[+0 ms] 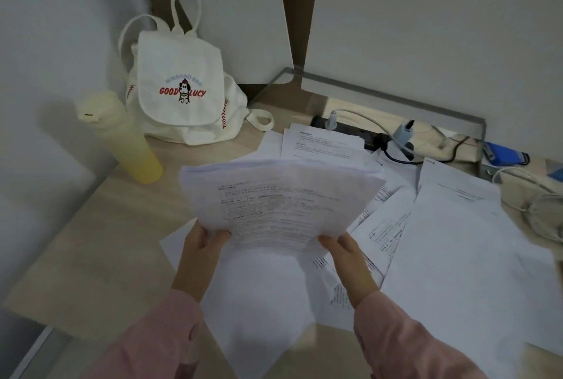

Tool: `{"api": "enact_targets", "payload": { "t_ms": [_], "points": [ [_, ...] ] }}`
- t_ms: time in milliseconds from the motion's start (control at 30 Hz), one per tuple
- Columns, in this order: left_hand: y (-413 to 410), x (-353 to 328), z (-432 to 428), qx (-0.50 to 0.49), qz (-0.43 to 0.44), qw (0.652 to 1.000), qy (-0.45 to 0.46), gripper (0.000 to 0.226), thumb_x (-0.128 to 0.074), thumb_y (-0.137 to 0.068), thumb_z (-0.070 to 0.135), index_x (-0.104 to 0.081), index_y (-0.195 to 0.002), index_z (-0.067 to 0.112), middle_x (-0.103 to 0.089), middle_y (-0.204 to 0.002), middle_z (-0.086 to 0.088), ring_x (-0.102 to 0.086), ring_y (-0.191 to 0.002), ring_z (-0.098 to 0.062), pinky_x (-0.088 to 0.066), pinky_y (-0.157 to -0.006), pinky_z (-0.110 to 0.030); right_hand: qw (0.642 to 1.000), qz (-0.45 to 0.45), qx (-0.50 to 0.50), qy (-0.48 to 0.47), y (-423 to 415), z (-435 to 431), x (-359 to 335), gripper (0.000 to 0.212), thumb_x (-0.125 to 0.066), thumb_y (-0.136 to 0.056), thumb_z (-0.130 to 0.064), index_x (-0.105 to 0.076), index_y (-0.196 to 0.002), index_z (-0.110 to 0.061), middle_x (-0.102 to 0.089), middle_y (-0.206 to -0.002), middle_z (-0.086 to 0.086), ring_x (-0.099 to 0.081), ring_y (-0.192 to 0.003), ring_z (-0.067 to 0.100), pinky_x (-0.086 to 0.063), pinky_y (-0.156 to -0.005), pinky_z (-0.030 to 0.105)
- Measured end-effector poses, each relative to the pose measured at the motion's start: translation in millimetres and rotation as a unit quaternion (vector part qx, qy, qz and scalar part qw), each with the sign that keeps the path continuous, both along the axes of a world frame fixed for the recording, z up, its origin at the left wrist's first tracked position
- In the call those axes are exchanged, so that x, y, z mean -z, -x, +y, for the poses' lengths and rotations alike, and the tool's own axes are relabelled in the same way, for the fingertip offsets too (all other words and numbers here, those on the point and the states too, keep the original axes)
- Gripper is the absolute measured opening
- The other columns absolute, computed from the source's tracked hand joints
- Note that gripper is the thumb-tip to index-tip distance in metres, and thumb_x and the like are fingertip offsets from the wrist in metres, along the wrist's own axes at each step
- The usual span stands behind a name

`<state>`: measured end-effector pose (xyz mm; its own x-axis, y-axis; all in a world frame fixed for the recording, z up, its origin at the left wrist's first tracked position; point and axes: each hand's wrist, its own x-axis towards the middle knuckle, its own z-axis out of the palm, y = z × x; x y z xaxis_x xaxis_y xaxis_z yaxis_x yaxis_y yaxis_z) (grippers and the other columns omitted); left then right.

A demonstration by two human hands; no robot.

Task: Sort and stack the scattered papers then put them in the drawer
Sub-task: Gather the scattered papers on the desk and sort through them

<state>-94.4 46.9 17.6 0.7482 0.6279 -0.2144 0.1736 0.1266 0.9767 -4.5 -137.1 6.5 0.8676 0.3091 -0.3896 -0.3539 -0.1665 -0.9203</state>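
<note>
Papers [457, 226] lie scattered over the right half of the desk [91, 241], overlapping at odd angles, while a fanned sheaf [280, 205] is up in our hands above them

Starting at the left, the yellow bottle [122, 138] stands near the desk's left edge and the white bag [182, 89] slumps in the corner behind it; both sit well apart from the loose sheets, so that bare stretch of wood is, we judge, the best place to square the sheaf

Our left hand [202, 240] pinches the sheaf's lower left corner, thumb on top and fingers closed underneath. Our right hand [342, 246] grasps the lower right corner the same way. The top edges splay like a fan, so we think the grip should loosen a little and the bottom edge be tapped on the desk until the sheets drop level

Further right, more sheets run up to the power strip [359, 132] and its cables [396, 147], and one upper sheet looks to touch the strip. We would lift those sheets rather than drag them, so no cord gets pulled

No drawer is in view, so stowing is still ahead
</note>
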Motion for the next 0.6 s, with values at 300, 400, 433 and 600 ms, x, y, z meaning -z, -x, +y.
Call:
{"api": "enact_targets", "payload": {
  "t_ms": [300,400,433,600],
  "points": [
    [-33,-2,-50,0.133,0.046,0.990,0.001,0.025,-0.052,-0.090,0.005,-0.059,-0.098,0.027,-0.066,-0.097,0.013,-0.064,-0.077,0.010,-0.051,-0.063,-0.008,0.993,0.009,0.105,0.049,-12,-72,4,0.010,-0.050,-0.086,-0.003,-0.059,-0.089,-0.008,-0.062,-0.086,0.006,-0.057,-0.078,0.020,-0.046,-0.067,0.028],
    [-49,9,-88,0.177,0.099,0.979,0.004,0.012,-0.049,-0.093,0.015,-0.060,-0.089,0.019,-0.064,-0.089,0.006,-0.063,-0.076,-0.005,-0.049,-0.067,-0.016,0.985,0.037,0.146,0.087,-14,-120,14,0.007,-0.051,-0.082,-0.003,-0.053,-0.079,-0.009,-0.056,-0.079,0.010,-0.053,-0.073,0.021,-0.044,-0.064,0.032],
    [-54,14,-102,0.196,0.116,0.974,0.003,0.013,-0.048,-0.094,0.017,-0.060,-0.090,0.015,-0.064,-0.088,0.002,-0.061,-0.079,-0.011,-0.048,-0.071,-0.022,0.981,0.048,0.158,0.098,-13,-138,18,0.007,-0.050,-0.082,-0.003,-0.052,-0.078,-0.008,-0.055,-0.078,0.011,-0.053,-0.072,0.022,-0.043,-0.063,0.032],
    [-77,35,-173,0.295,0.176,0.939,0.001,0.020,-0.047,-0.094,0.021,-0.060,-0.081,0.015,-0.068,-0.088,-0.007,-0.063,-0.082,-0.021,-0.053,-0.080,-0.038,0.959,0.073,0.222,0.162,-9,-224,32,0.011,-0.053,-0.082,-0.002,-0.053,-0.075,-0.010,-0.057,-0.081,0.012,-0.054,-0.075,0.025,-0.044,-0.067,0.033]
  ]
}}
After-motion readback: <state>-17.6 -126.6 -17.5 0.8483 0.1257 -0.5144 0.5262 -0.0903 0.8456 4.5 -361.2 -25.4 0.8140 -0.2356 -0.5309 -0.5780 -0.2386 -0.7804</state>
